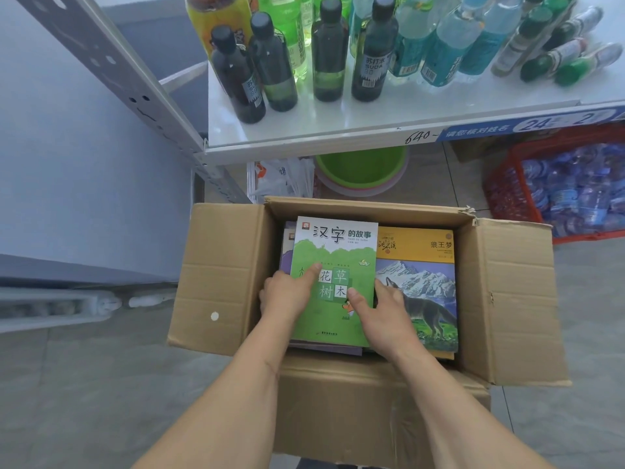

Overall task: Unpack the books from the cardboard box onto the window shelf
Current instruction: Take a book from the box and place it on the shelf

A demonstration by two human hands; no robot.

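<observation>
Grabbing step: both hands are on the green book (333,282) atop the stack in the cardboard box (507,299). Left hand (287,294) and right hand (380,311) grip its side edges, thumbs on the cover. Next, probably lift it straight up, clear of the wolf book (424,286).

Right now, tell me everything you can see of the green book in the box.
The green book is a thin paperback with a white title band of Chinese characters over a green cartoon landscape. It lies face up atop a stack in the open cardboard box, beside a yellow wolf-cover book. The left hand grips its left edge, the right hand its right edge, thumbs on the cover.
</observation>
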